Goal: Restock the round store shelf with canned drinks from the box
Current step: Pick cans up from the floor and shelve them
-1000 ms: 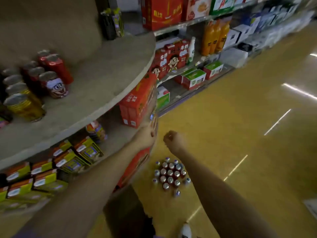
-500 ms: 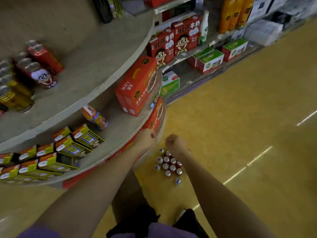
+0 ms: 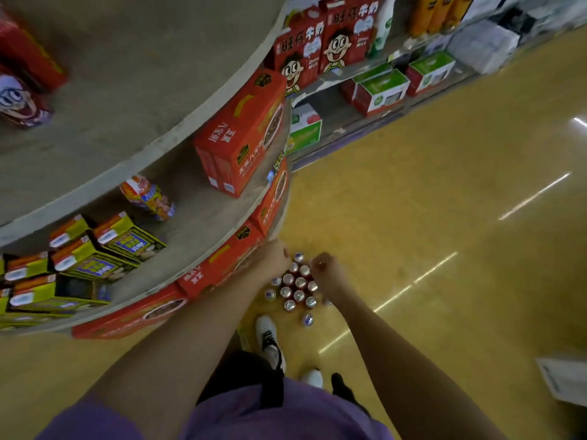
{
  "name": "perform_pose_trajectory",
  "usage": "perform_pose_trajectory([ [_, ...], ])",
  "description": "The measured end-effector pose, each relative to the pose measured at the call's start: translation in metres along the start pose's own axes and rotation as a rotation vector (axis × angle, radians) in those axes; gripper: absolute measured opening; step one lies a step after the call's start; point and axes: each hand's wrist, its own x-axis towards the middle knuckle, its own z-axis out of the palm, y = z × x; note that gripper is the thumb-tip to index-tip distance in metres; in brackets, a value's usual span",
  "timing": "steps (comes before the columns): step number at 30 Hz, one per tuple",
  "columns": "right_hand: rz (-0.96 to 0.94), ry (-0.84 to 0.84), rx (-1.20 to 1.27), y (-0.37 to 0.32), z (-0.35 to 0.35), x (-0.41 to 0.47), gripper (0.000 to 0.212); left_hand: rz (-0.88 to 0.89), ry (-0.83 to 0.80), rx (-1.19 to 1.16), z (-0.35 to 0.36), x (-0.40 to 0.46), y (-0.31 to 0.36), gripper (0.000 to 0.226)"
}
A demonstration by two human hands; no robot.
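A cluster of several red cans (image 3: 295, 289) with silver tops stands at floor level beside the foot of the round shelf (image 3: 190, 133). My left hand (image 3: 273, 259) hangs over the cluster's left edge with its fingers curled downward. At the cluster's right edge my right hand (image 3: 327, 272) is curled the same way. Both hands show only their backs, so any grip on a can is hidden. On the shelf's top tier, at the far left, lies a red can with a cartoon face (image 3: 17, 103).
Red cartons (image 3: 244, 134) sit on the middle tier, with yellow-green boxes (image 3: 95, 255) further left. More red cartons (image 3: 222, 265) line the bottom tier. My white shoes (image 3: 266, 331) stand just behind the cans. A wall shelf with milk cartons (image 3: 317, 46) runs at the back right.
My view has tipped downward and both hands have dropped from above the cans to the cluster itself, the left hand leaving the shelf edge.
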Motion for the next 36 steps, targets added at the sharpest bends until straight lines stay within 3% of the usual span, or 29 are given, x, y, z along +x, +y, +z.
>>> perform_pose_trajectory([
  [11, 0.244, 0.024, 0.049, -0.003, 0.039, 0.089, 0.020, -0.126, -0.069, -0.139, 0.019, 0.086, -0.048, 0.010],
  [17, 0.302, 0.008, 0.012, 0.033, 0.066, 0.121, 0.019, -0.210, -0.124, -0.241, 0.064, 0.119, -0.062, 0.011],
  [28, 0.342, -0.168, 0.020, 0.182, 0.119, 0.212, 0.017, -0.458, -0.262, -0.282, 0.229, 0.184, -0.091, 0.011],
  [30, 0.357, -0.188, 0.004, 0.216, 0.129, 0.233, 0.021, -0.519, -0.234, -0.352, 0.260, 0.197, -0.089, 0.002],
  [33, 0.392, -0.190, -0.024, 0.266, 0.149, 0.263, 0.024, -0.663, -0.164, -0.486, 0.312, 0.219, -0.096, 0.017],
  [36, 0.394, -0.206, -0.018, 0.308, 0.175, 0.286, 0.024, -0.773, -0.156, -0.543, 0.370, 0.237, -0.122, 0.016],
])
